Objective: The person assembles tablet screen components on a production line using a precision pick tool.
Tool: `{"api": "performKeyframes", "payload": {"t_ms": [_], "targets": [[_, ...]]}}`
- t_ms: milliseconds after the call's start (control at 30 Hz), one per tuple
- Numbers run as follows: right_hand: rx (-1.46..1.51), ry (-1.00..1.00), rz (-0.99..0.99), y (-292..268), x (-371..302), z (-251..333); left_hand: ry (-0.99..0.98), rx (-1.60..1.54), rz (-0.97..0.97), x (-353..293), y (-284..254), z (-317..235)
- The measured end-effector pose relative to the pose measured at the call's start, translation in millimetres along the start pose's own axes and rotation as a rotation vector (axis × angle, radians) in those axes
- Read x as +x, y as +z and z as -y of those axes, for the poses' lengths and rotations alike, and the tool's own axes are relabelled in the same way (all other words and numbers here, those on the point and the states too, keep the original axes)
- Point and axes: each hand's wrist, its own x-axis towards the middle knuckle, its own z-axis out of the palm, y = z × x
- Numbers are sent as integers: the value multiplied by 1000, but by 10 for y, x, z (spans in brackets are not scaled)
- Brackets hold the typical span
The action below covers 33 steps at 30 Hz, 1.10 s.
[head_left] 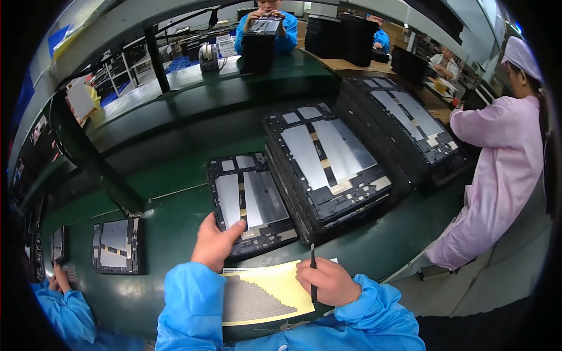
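Factory floor, crowded: green worktop (175, 240) bending across the frame, dark stacks at the top, co-worker in a pink smock (497, 134) at right, another's blue sleeves (73, 313) at lower left. Main item, a black-framed panel (266, 196), lies flat at centre, just left of a taller middle stack (333, 152); further stack (404, 111) at upper right. Left hand (213, 243) spread in a V, thumb on the panel's face by its lower end, fingers at the left edge; cannot tell if they reach under. Right hand (333, 281) pinching dark, slim tweezers (314, 291), tip up, above the right edge of a yellow sheet (293, 281). Risks, by my judgement: thumb pressure could smudge or dent the bright plates; a slipped tweezer tip could scratch them or nick the dark ribbon; a sleeve dragging over the sheet could shift it; a knock to the right could skew the middle stack. Materials: 2 large silvery plates, smooth and glossy, split by a dark ribbon with tan patches; small blocky parts crowd the frame's lower end. Sheet flat, looks like slick paper, bearing narrow grey strips (252, 301) in rows, stepped along the upper edge. Sleeves loose, wrinkled.
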Motion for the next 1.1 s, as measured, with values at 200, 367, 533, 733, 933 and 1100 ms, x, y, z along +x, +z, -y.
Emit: {"api": "performKeyframes", "payload": {"t_ms": [200,367,533,733,933,1100], "targets": [[-69,43,97,-88,-128,-83,85,-188,-42,12,-57,44],[-19,71,38,-118,-211,15,121,-150,-134,-79,-777,210],[-5,-19,331,94,-122,-8,152,122,-163,-35,-1311,358],[1,-121,347,440,132,-3,155,370,-229,-84,-1268,248],[-19,-194,399,627,269,6,260,640,-404,-181,-1228,349],[443,141,263,133,279,75,320,805,-466,-192,-1042,387]]}}
